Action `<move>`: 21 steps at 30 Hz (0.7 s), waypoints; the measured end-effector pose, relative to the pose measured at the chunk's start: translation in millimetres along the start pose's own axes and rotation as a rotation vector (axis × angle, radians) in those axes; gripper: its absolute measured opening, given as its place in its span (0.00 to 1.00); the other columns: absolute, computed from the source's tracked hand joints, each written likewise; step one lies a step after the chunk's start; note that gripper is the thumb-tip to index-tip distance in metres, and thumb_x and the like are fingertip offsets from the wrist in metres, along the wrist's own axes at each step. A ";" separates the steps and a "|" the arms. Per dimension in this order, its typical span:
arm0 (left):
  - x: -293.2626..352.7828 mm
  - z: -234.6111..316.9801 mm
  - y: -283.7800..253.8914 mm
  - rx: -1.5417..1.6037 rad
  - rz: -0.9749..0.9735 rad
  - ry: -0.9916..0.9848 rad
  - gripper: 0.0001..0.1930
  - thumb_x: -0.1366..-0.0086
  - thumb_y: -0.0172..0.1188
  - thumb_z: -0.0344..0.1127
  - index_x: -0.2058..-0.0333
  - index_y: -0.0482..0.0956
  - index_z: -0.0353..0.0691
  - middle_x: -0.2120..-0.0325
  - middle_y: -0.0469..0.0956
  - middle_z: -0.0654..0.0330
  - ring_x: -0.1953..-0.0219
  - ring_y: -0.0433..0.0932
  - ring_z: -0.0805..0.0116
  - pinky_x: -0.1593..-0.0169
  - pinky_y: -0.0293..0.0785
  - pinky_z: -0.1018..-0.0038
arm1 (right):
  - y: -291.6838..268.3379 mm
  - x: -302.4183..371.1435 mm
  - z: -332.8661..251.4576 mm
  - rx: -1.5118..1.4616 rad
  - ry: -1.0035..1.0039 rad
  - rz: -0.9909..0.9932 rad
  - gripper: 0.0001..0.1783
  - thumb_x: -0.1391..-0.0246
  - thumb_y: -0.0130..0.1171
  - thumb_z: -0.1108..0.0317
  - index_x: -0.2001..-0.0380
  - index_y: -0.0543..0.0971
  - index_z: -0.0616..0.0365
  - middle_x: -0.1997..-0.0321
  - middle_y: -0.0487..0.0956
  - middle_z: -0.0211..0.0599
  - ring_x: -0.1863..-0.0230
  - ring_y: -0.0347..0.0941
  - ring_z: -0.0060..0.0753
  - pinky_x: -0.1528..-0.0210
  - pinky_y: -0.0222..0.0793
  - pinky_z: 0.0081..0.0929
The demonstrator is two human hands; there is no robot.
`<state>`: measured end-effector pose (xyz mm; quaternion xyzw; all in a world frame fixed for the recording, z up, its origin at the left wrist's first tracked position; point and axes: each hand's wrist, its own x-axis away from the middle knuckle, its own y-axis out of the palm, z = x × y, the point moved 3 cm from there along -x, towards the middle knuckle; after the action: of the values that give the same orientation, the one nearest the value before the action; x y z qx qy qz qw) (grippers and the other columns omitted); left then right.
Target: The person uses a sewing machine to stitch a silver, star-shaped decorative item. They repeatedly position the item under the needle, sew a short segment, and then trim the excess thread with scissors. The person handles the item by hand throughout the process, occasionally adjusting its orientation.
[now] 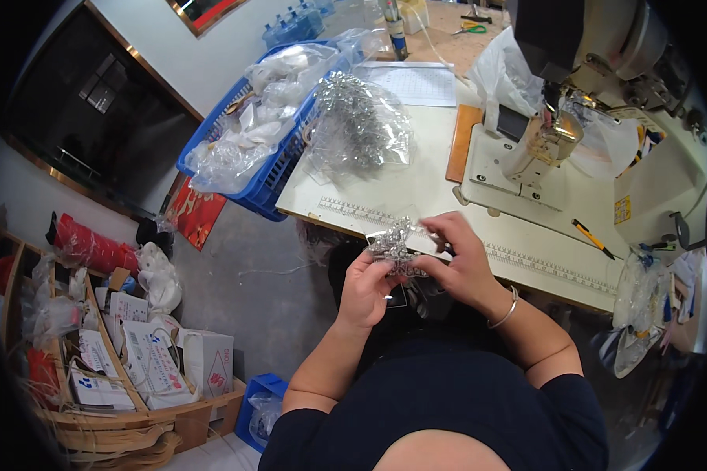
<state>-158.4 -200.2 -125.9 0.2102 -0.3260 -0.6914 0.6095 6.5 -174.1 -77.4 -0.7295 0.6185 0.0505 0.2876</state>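
Note:
Just off the front edge of the pale sewing table (pixel 432 169), my two hands meet around a silvery, glittering beaded ornament (pixel 397 245). My left hand (pixel 363 292) pinches its lower left part between thumb and fingers. My right hand (pixel 467 263) grips the right side with the thumb pressed against it, while the index finger bends above. The fingers hide part of the ornament, so its full shape cannot be made out. A clear plastic bag (pixel 361 129) full of similar silvery pieces lies on the table beyond my hands.
An industrial sewing machine (pixel 542 149) stands at the right. An orange-yellow pen-like tool (pixel 593 239) lies near the ruler strip (pixel 526 263). A blue basket (pixel 271 184) of bagged goods adjoins the table's left. Boxes (pixel 153 357) fill a wooden-framed holder at the lower left.

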 end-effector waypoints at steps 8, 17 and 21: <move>-0.4 -2.1 1.2 0.028 0.189 0.087 0.10 0.38 0.50 0.27 0.58 0.73 0.37 0.64 0.77 0.60 0.63 0.76 0.72 0.61 0.73 0.76 | -0.6 36.6 -5.9 0.370 -0.365 0.044 0.24 0.58 0.64 0.66 0.54 0.76 0.58 0.66 0.72 0.35 0.69 0.68 0.33 0.68 0.66 0.29; 0.3 -4.7 6.0 -0.022 0.178 0.104 0.10 0.38 0.50 0.28 0.58 0.73 0.36 0.64 0.77 0.59 0.63 0.76 0.71 0.61 0.73 0.75 | 10.4 16.3 -14.7 0.527 -0.491 0.112 0.16 0.63 0.64 0.73 0.65 0.79 0.56 0.70 0.77 0.30 0.71 0.73 0.30 0.72 0.64 0.25; 1.0 -4.5 3.1 -0.065 0.191 0.107 0.10 0.38 0.50 0.28 0.57 0.73 0.37 0.63 0.77 0.59 0.63 0.76 0.71 0.61 0.73 0.75 | 3.9 8.0 -16.3 0.585 -0.576 0.044 0.15 0.67 0.62 0.74 0.69 0.78 0.55 0.69 0.77 0.28 0.71 0.73 0.27 0.73 0.63 0.23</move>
<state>-153.3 -202.2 -126.7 0.1950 -0.2888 -0.6281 0.6957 0.1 -189.2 -68.7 -0.5597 0.5162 0.0809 0.6432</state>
